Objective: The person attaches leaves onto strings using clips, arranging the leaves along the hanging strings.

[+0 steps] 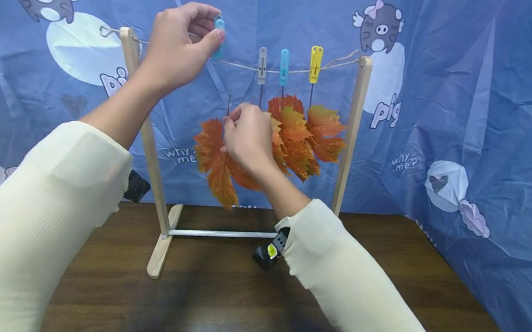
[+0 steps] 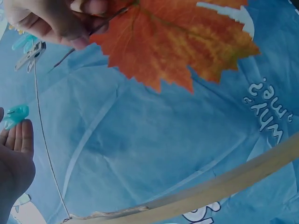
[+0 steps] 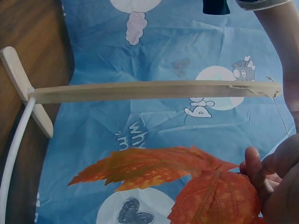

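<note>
High at the left part of the string, my left hand (image 1: 178,47) pinches a light blue clothespin (image 1: 219,25) between thumb and fingers. The same clothespin (image 2: 17,115) shows beside the string in the left wrist view. Lower down, my right hand (image 1: 251,139) pinches an orange maple leaf (image 1: 215,161) near its stem. That leaf (image 2: 173,42) spreads beside the fingers in the left wrist view, its thin stem poking out past them. More orange and yellow leaves (image 1: 328,131) hang to the right by their stems from a grey clothespin (image 1: 262,64), a blue clothespin (image 1: 284,67) and a yellow clothespin (image 1: 316,64).
Twine (image 1: 241,66) runs between two wooden posts (image 1: 352,130) of a stand on the brown table (image 1: 237,289). A white rod (image 1: 220,234) joins the posts low down. Behind hangs a blue patterned cloth (image 1: 472,97). A dark wrist camera (image 1: 265,257) sits by my right wrist.
</note>
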A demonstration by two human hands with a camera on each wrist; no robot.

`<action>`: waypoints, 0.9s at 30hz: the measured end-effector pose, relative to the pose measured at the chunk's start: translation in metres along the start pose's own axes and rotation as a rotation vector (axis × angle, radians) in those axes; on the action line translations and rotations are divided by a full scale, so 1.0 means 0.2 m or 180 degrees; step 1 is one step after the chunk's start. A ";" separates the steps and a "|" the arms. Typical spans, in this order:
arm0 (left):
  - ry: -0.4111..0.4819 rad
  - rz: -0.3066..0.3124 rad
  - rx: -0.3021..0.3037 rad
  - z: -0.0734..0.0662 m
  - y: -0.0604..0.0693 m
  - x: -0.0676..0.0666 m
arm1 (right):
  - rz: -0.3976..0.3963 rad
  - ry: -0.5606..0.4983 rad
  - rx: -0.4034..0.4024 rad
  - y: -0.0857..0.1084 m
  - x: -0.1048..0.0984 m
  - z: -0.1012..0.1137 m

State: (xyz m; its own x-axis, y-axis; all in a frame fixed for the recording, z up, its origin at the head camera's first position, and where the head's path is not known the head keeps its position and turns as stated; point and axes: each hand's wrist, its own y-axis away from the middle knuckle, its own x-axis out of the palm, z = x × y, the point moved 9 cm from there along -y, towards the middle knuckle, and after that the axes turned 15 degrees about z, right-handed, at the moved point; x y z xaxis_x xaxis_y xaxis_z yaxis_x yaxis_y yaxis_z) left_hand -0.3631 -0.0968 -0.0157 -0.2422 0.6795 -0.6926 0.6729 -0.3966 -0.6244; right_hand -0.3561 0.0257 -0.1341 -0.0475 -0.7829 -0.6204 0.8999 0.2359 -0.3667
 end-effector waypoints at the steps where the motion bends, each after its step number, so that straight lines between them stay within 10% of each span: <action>1: -0.0011 0.0028 -0.0010 0.00 -0.01 0.00 | 0.0006 0.0016 0.0043 0.00 0.00 0.00; 27: 0.0161 0.0458 -0.0474 0.10 -0.15 0.09 | -0.0043 0.0588 0.0446 -0.06 -0.04 -0.02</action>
State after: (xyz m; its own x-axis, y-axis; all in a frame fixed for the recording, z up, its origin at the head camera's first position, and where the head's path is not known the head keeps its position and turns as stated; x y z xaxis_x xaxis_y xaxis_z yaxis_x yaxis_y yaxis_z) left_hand -0.4019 -0.0861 -0.0172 -0.1033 0.6541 -0.7493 0.7949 -0.3986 -0.4575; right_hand -0.3676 0.0309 -0.1279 -0.1269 -0.6638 -0.7371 0.9495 0.1337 -0.2839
